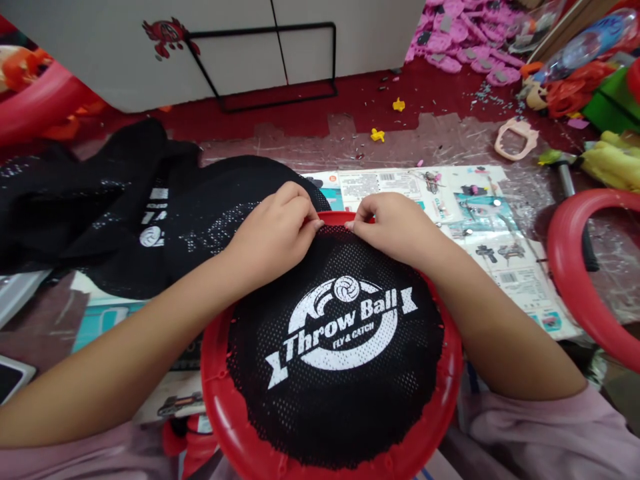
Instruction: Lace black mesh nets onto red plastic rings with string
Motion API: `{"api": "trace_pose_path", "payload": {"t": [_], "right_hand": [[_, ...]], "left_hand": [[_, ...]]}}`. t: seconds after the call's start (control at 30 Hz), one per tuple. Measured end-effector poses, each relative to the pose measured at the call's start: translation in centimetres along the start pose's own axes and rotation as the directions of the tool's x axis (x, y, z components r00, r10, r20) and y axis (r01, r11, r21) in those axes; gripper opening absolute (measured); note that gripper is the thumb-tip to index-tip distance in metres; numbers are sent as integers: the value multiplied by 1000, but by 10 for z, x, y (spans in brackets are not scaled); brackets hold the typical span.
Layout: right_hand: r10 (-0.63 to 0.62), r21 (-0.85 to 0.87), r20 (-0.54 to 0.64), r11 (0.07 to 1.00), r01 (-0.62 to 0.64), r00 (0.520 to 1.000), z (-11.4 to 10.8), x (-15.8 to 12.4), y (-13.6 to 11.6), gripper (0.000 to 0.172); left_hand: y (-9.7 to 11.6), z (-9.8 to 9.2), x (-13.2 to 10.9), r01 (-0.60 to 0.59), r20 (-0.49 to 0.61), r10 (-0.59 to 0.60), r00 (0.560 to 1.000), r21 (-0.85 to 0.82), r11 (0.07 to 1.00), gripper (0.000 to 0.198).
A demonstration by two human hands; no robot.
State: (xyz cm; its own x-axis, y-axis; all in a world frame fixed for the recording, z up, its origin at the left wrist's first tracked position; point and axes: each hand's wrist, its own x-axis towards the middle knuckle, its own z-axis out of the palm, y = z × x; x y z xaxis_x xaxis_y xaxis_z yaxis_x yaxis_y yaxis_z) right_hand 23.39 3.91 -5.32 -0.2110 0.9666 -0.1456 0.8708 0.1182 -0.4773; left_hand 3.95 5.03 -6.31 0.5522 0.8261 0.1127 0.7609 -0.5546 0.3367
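A red plastic ring point(453, 373) lies in front of me with a black mesh disc point(345, 400) spread inside it, printed "Throw Ball Fly & Catch" in white. My left hand point(280, 233) pinches the mesh edge at the ring's far side. Just to its right, my right hand point(395, 227) pinches the same edge with thumb and forefinger. A short stretch of red rim shows between the two hands. More black mesh fabric point(200, 200) is heaped at the left, behind my left forearm.
A second red ring point(565, 247) lies at the right, over a dark-handled tool point(590, 247). Printed cards point(525, 280) lie beneath the work. Behind stand a white box point(300, 60) and pink plastic parts point(450, 33); small yellow pieces point(377, 135) are scattered nearby.
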Motion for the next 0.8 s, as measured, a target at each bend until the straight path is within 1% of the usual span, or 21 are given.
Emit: {"api": "trace_pose_path", "payload": {"t": [0.27,0.4,0.53,0.63,0.73,0.77,0.8], "right_hand": [[9,-8,3,1000,-9,1000,1,0,-1,14],[10,11,14,1000,-11,1000,-1,0,-1,15],[-1,38,12,999,0,1000,-3,-1,0,14],[3,138,-41,990,3,999,-7,-1,6,12],[21,225,-148,974,13,989,-14,-2,13,14],[19,226,-160,974,18,987,-17,-2,15,15],[13,219,-144,976,19,989,-19,-3,17,15]], "left_hand": [[-1,1,1,5,2,-5,1000,-9,1000,16],[-2,1,0,11,24,-9,1000,-76,997,16],[-4,1,1,85,48,-77,996,-174,981,16],[-9,1,1,125,70,-111,991,-260,958,17],[-13,1,0,120,67,-106,992,-271,955,17],[-14,1,0,122,64,-109,992,-267,956,18],[-15,0,0,131,67,-117,991,-265,955,18]]}}
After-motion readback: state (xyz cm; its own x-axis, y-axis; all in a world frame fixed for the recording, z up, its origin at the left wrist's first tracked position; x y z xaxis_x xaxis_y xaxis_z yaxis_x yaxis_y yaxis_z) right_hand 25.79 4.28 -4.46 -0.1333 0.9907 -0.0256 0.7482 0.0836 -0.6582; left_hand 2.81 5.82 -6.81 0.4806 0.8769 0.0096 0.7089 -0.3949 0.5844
